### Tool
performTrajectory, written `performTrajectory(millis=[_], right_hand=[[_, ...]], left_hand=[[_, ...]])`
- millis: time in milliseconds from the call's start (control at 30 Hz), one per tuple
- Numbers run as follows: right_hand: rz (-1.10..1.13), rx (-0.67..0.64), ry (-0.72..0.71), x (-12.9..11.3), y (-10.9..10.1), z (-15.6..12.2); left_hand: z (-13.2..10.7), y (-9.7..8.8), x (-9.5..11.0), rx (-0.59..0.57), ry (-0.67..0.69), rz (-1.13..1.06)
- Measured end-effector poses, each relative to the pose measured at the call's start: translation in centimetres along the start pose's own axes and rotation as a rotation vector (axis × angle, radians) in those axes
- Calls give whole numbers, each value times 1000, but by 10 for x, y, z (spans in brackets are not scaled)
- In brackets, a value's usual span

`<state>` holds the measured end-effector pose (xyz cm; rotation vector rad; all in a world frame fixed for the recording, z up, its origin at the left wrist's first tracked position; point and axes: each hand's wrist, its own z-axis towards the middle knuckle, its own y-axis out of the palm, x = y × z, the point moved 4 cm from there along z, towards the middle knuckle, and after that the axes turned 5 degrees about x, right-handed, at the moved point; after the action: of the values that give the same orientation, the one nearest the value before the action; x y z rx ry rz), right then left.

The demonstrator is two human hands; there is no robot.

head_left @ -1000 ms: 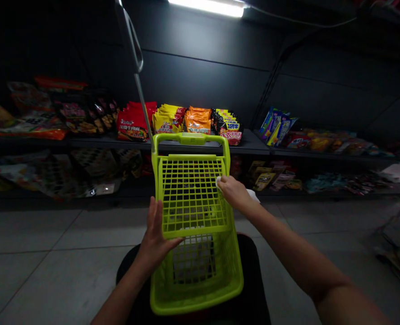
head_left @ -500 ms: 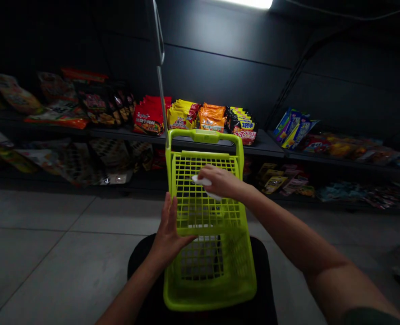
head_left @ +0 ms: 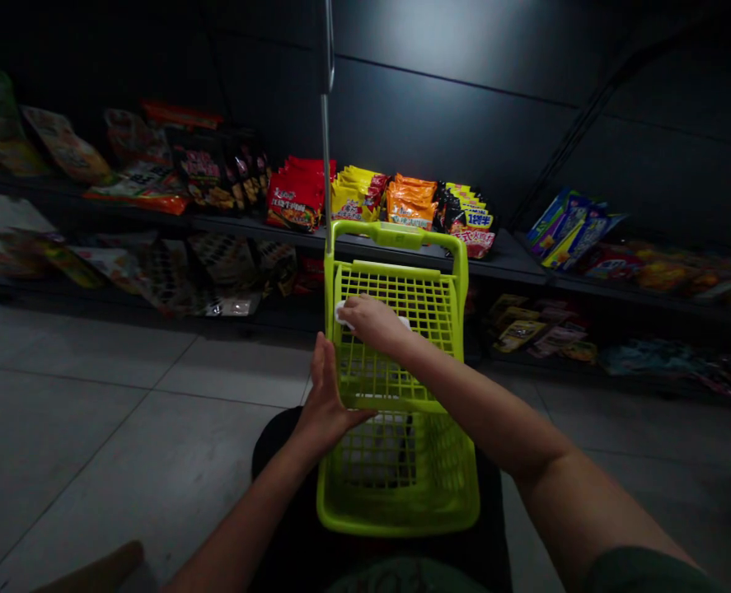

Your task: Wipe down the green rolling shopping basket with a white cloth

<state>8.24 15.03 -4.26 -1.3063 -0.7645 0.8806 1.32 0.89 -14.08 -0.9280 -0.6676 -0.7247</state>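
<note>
A lime-green plastic shopping basket [head_left: 402, 527] with grid walls rests on my dark-clothed lap, tilted toward me. My left hand [head_left: 328, 403] holds its left side, fingers stretched along the outer edge and the thumb on the crossbar. In my right hand [head_left: 374, 323], a white cloth or tissue [head_left: 341, 313] is pinched against the upper-left part of the grid panel. The fingers hide most of the cloth. Above that panel is the raised green handle [head_left: 395, 236].
Dark shelves ahead bear red noodle packets [head_left: 297, 193], yellow packets [head_left: 356, 193], orange packets [head_left: 411, 202] and other snack bags. A thin metal pole [head_left: 326, 156] rises behind the basket's left side. Grey floor tiles [head_left: 217, 362] lie around me. A blurred brownish object [head_left: 118, 568] shows at bottom left.
My right hand has moved with the white cloth toward the left edge of the grid panel. My left hand keeps its hold. The whole view has shifted slightly.
</note>
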Motion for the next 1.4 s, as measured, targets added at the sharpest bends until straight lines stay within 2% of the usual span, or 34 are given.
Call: performTrajectory(millis=[167,267,333,400,467,533,600,667,733,967,1067,1133,1167,1233,1300,1367,1400], right_hand=[[143,-95,-195,-55,-4,-78],[392,-252,-301,-54,-17,-87],[475,-287,-243,-28,-25,-64],[381,-125,-36,13,-33,-24],[186,62,183,50,-34,14],[36,93,284,70,-25,38],[-41,51,288,71,-12,46],[-64,48,254,62,-5,37],[-57,46,187,44,-2,17],[40,-47,-114,-50,0,-92],[174,-136,-252,-67,-8,-116],[293,-211,-276,-52,-16,-107],[322,-205,-232,-36,-21,-94],[275,-90,-38,8,-31,-56],[130,42,179,52,-37,-18],[2,70,294,76,-34,9],[-42,57,307,80,-30,16]], left_hand=[[-3,1,2,31,81,48],[-4,0,3,27,70,45],[-4,-1,4,18,43,41],[-4,-2,6,8,30,27],[-3,-3,8,-3,37,10],[-1,-4,9,-4,44,3],[1,-5,10,4,53,6],[1,-5,10,11,56,12],[0,-5,9,12,56,14],[-6,-2,4,16,67,8],[-7,-2,7,22,71,-3],[-8,-4,8,20,52,5],[-8,-4,9,17,45,10],[-7,-6,10,15,40,19],[-6,-6,10,12,41,22],[-4,-6,10,8,35,21],[-2,-6,9,5,32,19]])
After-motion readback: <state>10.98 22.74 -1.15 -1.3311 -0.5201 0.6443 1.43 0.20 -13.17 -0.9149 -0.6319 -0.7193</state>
